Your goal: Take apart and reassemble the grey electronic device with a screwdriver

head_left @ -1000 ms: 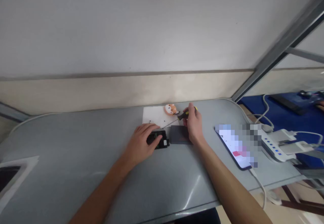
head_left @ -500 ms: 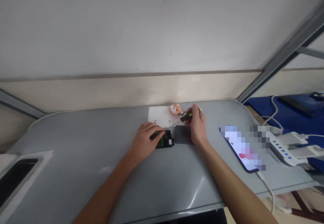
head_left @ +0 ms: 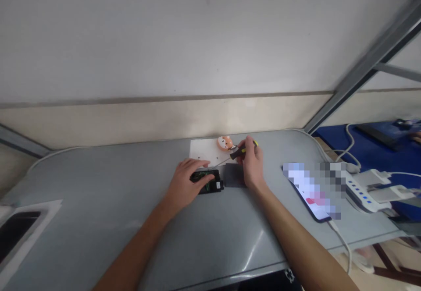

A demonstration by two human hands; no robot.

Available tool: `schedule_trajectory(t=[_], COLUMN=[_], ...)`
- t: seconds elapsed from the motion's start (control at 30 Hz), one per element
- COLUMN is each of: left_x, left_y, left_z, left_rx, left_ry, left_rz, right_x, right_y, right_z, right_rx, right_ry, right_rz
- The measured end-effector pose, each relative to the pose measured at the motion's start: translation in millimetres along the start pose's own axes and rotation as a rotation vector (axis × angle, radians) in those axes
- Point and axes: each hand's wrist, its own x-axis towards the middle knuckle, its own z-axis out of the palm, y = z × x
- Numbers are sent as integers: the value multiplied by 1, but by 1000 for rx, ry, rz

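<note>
My left hand (head_left: 187,183) lies over a small black device with a green circuit board (head_left: 210,183), fingers curled on its top, holding it down on the grey table (head_left: 98,203). My right hand (head_left: 251,165) is closed round a screwdriver with a black and yellow handle (head_left: 239,151); its thin shaft slants down-left toward the device. A dark grey cover plate (head_left: 233,175) lies flat just right of the device, partly under my right hand.
A white sheet (head_left: 205,150) with a few tiny dark screws lies behind the device, an orange animal-shaped object (head_left: 225,142) on its right corner. A phone (head_left: 311,190) on a cable and a white power strip (head_left: 365,190) sit right. A blue table (head_left: 378,144) stands far right.
The view has shifted slightly; both hands stay on the device and the screwdriver, which has barely moved.
</note>
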Motion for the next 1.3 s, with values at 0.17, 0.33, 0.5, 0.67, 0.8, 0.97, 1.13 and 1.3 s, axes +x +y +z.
schedule_trajectory(t=[0.17,0.33,0.5,0.67,0.8,0.97,1.13,1.3], left_x=[0,0,-1,-2,-3,-4,-3,-2], left_y=[4,5,5,5,4,4,5,6], left_z=[-9,-7,-4,-2,-1,0,-1,-1], left_rx=[38,52,39,11,-14,-4,-1,0], left_ry=[-286,-395,-369,-348,-349,-353,-365,-364], left_rz=[-12,27,22,13,13,10,10,14], right_x=[4,11,14,9,-1,-14,-20,-23], right_y=[8,15,12,10,5,-2,-5,-7], right_z=[-3,-5,-8,-8,-6,-6,-8,-9], right_rx=[-80,-135,-211,-217,-268,-365,-443,-465], right_ry=[52,31,-93,-90,-118,-210,-246,-285], right_rz=[-10,103,110,10,-137,-255,-342,-380])
